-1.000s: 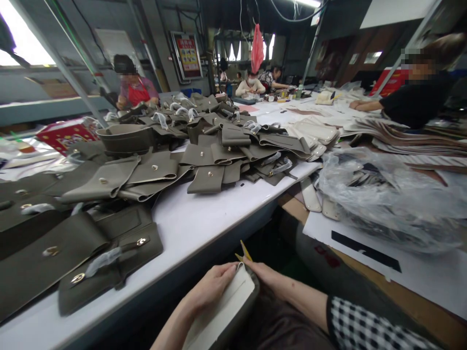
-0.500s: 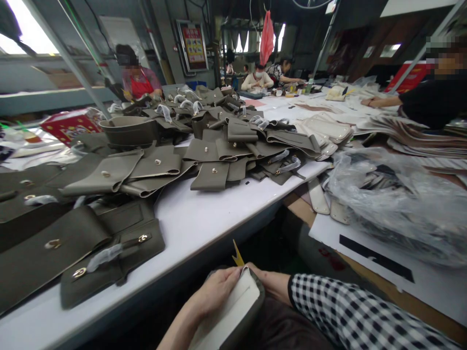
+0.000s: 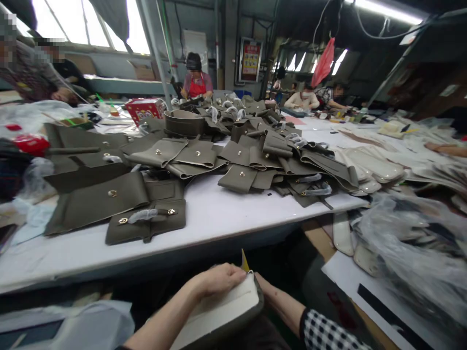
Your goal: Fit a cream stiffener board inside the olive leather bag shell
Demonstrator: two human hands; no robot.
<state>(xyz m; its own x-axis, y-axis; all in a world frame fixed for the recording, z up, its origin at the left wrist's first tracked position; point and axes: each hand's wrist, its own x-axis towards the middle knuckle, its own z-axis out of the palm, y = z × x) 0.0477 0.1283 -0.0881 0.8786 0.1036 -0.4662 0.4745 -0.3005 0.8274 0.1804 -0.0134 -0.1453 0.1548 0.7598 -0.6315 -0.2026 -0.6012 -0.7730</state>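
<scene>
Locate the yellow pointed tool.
The yellow pointed tool sticks up at the head view's lower centre, just beyond the left grip and the pale-lined piece.

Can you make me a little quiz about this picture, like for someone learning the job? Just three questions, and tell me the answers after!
1. True or false: the left hand is holding the white-sided piece.

2. What colour is the pointed tip sticking up just past the left hand?
a) red
b) yellow
c) blue

3. Fill in the blank: the right sleeve has a black-and-white ______ pattern.

Key:
1. True. The thumb and fingers are closed on it.
2. b) yellow.
3. checked.
</scene>
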